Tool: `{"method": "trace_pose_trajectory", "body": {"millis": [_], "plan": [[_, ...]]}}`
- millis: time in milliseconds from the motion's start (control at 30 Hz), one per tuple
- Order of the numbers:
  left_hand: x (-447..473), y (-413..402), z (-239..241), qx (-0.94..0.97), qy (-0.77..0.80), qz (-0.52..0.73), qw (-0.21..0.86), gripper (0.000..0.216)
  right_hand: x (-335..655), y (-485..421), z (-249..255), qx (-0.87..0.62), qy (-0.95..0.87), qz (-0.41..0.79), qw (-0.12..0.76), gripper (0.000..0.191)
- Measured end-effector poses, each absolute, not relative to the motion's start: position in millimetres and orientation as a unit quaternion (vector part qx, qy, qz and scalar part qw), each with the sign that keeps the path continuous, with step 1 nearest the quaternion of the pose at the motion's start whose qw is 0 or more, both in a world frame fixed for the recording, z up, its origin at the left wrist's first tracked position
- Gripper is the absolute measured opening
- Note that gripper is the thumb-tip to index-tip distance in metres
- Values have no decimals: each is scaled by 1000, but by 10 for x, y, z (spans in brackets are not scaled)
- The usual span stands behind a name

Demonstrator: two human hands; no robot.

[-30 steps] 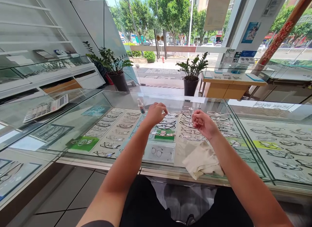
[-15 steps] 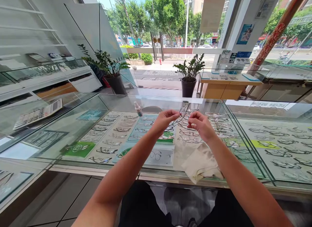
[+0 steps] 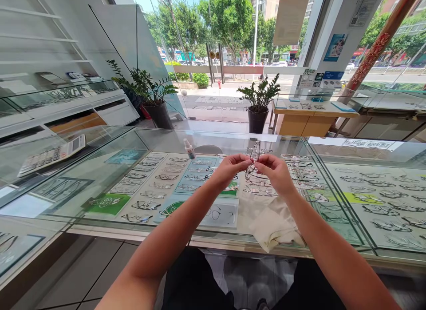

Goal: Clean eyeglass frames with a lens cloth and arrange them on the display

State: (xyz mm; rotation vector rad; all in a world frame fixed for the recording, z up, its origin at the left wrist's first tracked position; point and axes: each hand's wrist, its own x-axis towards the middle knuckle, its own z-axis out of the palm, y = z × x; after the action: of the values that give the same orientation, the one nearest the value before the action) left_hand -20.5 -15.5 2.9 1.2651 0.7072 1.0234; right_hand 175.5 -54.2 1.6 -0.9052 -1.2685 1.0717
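Observation:
My left hand (image 3: 229, 168) and my right hand (image 3: 274, 172) meet above the glass display counter (image 3: 109, 163), each pinching a thin-framed pair of glasses (image 3: 253, 159) held upright between them. A cream cleaning cloth (image 3: 276, 225) lies crumpled on the glass below my right forearm. A small spray bottle (image 3: 188, 149) stands on the counter beyond my left hand. Rows of eyeglass frames (image 3: 159, 176) lie on trays inside the case under the glass.
A calculator (image 3: 53, 154) rests on the left counter section. Two potted plants (image 3: 151, 90) (image 3: 259, 101) stand on the floor beyond the counter. A wooden table (image 3: 313, 114) is at the back right, and shelves (image 3: 43, 61) line the left wall.
My hands have come together from apart. The glasses, held out flat half a second ago, are now turned upright between both pinches. The view shifted slightly.

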Motion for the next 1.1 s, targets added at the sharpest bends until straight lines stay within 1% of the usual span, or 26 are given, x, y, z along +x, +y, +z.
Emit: {"method": "trace_pose_trajectory", "body": {"millis": [200, 367, 533, 667, 767, 900, 1033, 1100], "plan": [[-222, -163, 33, 563, 310, 420, 641, 34, 1772, -536, 46, -387, -527, 495, 572, 34], [-214, -171, 41, 550, 317, 434, 639, 36, 1785, -503, 32, -402, -514, 488, 579, 37], [-196, -187, 67, 532, 318, 452, 642, 39, 1786, -486, 38, -414, -504, 482, 585, 36], [-207, -176, 80, 512, 308, 464, 654, 41, 1797, -480, 53, -426, -490, 472, 596, 32], [-235, -134, 85, 488, 312, 487, 654, 43, 1814, -473, 62, -434, -468, 467, 612, 27], [-276, -50, 86, 434, 301, 547, 650, 49, 1822, -461, 63, -444, -436, 470, 626, 22], [-299, 0, 78, 406, 292, 586, 638, 53, 1825, -460, 54, -457, -420, 487, 615, 24], [-303, 4, 70, 420, 311, 588, 617, 54, 1838, -471, 49, -477, -421, 499, 588, 27]]}}
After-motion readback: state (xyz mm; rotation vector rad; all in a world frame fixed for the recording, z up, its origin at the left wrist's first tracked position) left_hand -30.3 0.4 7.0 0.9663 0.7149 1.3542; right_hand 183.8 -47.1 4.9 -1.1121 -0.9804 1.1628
